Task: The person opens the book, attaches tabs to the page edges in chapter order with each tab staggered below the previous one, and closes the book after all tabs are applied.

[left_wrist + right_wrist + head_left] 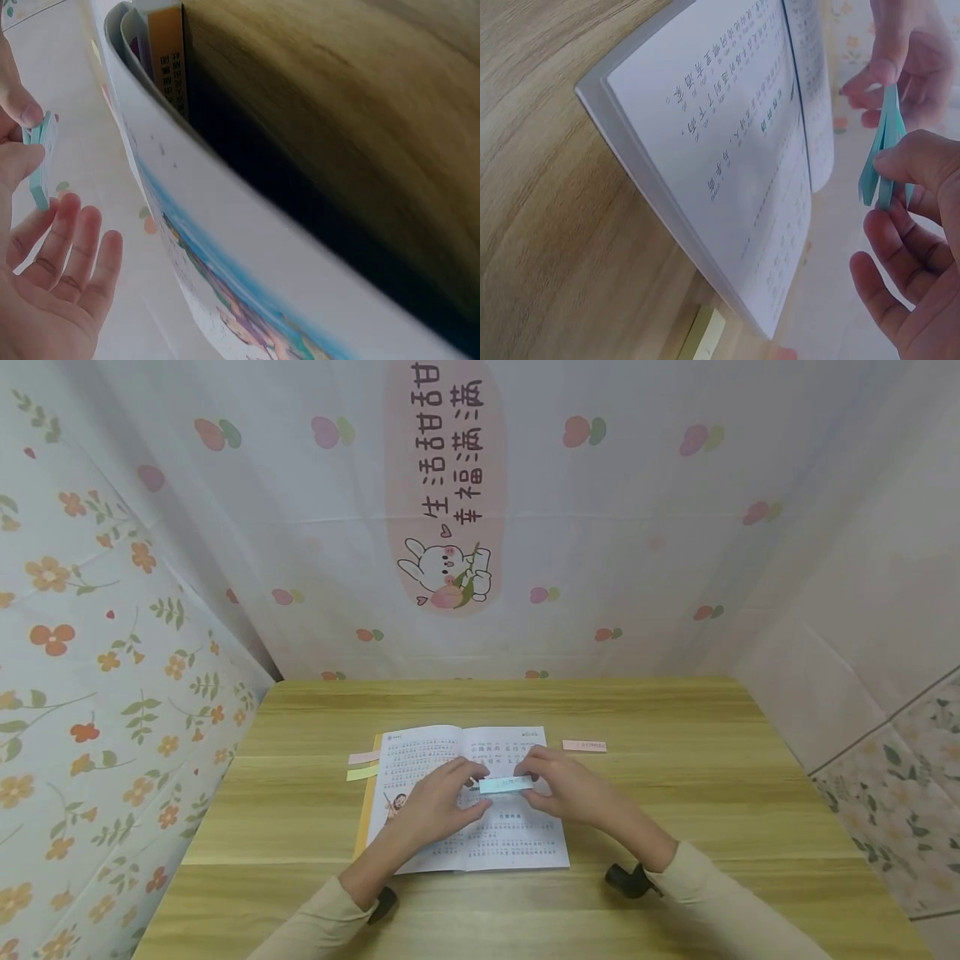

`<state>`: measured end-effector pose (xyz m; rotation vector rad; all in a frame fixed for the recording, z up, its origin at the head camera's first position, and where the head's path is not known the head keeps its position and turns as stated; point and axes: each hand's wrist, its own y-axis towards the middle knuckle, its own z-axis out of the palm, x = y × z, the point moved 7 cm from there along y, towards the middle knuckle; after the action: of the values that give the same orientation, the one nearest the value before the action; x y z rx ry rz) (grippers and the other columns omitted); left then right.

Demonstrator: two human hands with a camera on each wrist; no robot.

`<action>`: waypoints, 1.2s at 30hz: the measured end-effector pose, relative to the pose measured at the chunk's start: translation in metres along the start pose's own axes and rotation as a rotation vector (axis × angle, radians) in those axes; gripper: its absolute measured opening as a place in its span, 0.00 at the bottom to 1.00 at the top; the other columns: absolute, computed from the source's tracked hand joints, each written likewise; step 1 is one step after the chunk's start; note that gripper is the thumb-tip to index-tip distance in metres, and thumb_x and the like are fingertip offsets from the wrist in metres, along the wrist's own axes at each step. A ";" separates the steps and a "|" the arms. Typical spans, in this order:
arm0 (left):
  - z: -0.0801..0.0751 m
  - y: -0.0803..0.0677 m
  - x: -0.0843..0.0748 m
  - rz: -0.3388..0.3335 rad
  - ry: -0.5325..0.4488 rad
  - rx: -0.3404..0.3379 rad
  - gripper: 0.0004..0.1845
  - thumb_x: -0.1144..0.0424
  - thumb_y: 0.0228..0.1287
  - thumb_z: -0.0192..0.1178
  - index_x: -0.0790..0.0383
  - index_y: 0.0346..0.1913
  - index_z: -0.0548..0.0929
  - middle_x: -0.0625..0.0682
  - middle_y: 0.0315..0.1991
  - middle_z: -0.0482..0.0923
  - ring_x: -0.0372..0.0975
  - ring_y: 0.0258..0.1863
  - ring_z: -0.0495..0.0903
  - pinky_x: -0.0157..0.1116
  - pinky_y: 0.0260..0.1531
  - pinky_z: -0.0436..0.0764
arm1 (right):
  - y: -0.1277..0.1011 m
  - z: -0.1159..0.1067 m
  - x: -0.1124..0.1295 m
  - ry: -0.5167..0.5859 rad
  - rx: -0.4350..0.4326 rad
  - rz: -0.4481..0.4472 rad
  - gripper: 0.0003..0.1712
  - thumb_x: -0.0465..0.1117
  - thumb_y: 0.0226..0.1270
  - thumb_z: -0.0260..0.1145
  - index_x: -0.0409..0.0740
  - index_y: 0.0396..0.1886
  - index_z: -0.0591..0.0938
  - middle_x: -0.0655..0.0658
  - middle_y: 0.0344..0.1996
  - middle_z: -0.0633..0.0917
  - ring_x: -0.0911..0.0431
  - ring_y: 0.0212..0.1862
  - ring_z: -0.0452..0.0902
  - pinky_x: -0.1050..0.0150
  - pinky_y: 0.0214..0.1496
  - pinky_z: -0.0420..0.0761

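pale blue sticky pad [506, 785], wood-grain table [712, 793]

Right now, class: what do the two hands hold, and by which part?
Both pinch a pale blue sticky-note pad above the open book: left hand at its left end, right hand at its right end.

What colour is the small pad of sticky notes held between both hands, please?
Light blue: the pad of sticky notes shows best in the right wrist view, over the open book.

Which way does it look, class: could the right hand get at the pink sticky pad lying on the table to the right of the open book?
Probably yes. The pink sticky pad lies alone on bare table, just beyond the right hand. But its fingers hold the blue pad together with the left hand.
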<state>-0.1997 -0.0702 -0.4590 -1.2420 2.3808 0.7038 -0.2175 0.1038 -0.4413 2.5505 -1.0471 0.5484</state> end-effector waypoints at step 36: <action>0.002 0.002 -0.010 0.059 0.030 -0.056 0.10 0.58 0.61 0.74 0.54 0.43 0.86 0.42 0.39 0.83 0.35 0.39 0.81 0.32 0.39 0.81 | -0.004 0.001 -0.003 0.349 -0.078 0.168 0.02 0.37 0.67 0.72 0.46 0.37 0.86 0.55 0.25 0.77 0.58 0.29 0.72 0.67 0.30 0.73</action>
<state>-0.1961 -0.0621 -0.4548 -1.2174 2.4460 0.7802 -0.2167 0.1078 -0.4441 2.2052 -1.1305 0.9374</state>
